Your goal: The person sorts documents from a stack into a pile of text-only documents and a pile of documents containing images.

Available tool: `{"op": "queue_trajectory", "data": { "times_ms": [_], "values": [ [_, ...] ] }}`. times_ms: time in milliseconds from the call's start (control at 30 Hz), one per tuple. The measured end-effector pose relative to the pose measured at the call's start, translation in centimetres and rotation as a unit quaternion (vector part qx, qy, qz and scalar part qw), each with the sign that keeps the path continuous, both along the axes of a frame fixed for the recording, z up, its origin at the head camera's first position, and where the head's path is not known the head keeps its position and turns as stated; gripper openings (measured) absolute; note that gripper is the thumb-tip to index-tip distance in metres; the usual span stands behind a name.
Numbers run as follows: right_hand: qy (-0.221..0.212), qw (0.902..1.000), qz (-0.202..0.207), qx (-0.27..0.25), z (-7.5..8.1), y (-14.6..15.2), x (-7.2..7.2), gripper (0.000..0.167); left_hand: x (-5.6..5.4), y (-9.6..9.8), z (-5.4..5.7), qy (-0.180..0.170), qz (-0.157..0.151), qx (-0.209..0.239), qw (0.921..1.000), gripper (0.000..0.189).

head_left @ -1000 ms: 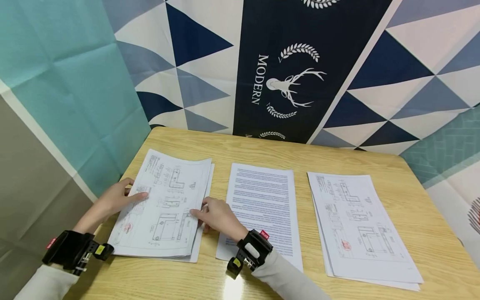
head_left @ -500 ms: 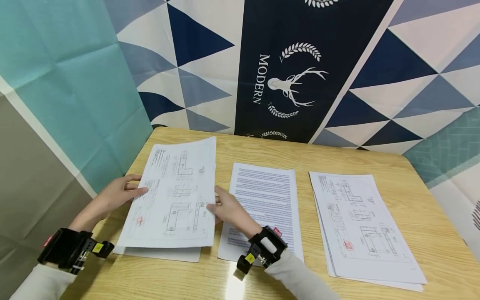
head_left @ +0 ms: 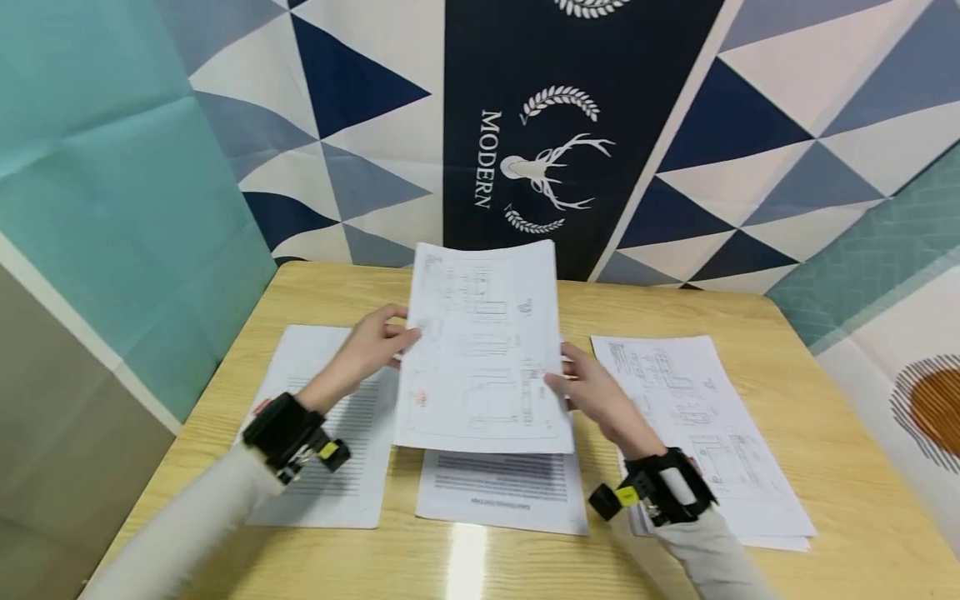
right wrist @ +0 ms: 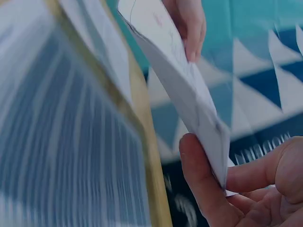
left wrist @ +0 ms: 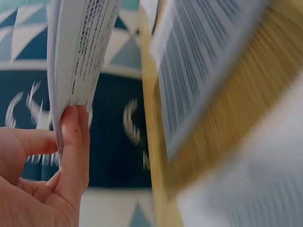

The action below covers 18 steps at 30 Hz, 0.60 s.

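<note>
Both hands hold a stack of paper sheets (head_left: 480, 358) up off the table, with drawings and a small red stamp on its top face. At the stack's left edge, the left hand (head_left: 367, 343) pinches it between thumb and fingers. The right hand (head_left: 596, 387) pinches the opposite edge, lower down. In the left wrist view the stack's underside (left wrist: 87, 52) carries lines of print, and several sheet edges show. Beneath the raised stack lies a text sheet (head_left: 502, 492), partly covered from view.
Under the left forearm another text page (head_left: 352, 467) lies on the wooden table (head_left: 420, 567). A second pile of drawing sheets (head_left: 720, 450) lies at the right, partly behind the right wrist. A patterned cloth (head_left: 360, 150) hangs along the table's far edge.
Both hands have lifted the drawing stack from the left of the table and carried it right, over the middle text sheet. A text page now shows where the stack lay. The head view has shifted slightly.
</note>
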State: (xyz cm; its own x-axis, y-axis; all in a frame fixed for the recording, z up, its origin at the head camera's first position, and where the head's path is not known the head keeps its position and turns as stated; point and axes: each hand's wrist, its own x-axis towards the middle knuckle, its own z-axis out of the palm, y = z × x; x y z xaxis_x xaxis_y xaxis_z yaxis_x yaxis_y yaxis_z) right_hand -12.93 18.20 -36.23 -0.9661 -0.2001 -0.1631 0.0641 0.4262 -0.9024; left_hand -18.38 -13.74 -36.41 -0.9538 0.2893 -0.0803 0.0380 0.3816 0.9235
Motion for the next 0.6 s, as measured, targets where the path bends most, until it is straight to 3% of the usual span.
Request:
{"op": "queue_trajectory", "data": {
  "times_ms": [133, 233, 400, 600],
  "values": [
    [0.013, 0.9972, -0.038, 0.063, 0.3, 5.3, 0.7, 0.053, -1.0, 5.9, -0.1, -0.023, -0.015, 0.051, 0.9983, 0.037],
    [0.018, 0.9893, -0.071, 0.127, 0.4, 9.5, 1.6, 0.055, -1.0, 10.6, -0.4, -0.039, -0.036, 0.077, 0.9956, 0.034],
    [0.02, 0.9702, -0.096, 0.221, 0.2, 16.5, 3.6, 0.052, 0.6, 17.9, -1.2, -0.064, -0.082, 0.074, 0.9919, 0.031],
    [-0.007, 0.9604, -0.098, 0.261, 0.0, 23.1, 5.6, 0.047, 2.5, 25.2, -2.0, -0.064, -0.115, 0.018, 0.9912, 0.018]
  ]
}}
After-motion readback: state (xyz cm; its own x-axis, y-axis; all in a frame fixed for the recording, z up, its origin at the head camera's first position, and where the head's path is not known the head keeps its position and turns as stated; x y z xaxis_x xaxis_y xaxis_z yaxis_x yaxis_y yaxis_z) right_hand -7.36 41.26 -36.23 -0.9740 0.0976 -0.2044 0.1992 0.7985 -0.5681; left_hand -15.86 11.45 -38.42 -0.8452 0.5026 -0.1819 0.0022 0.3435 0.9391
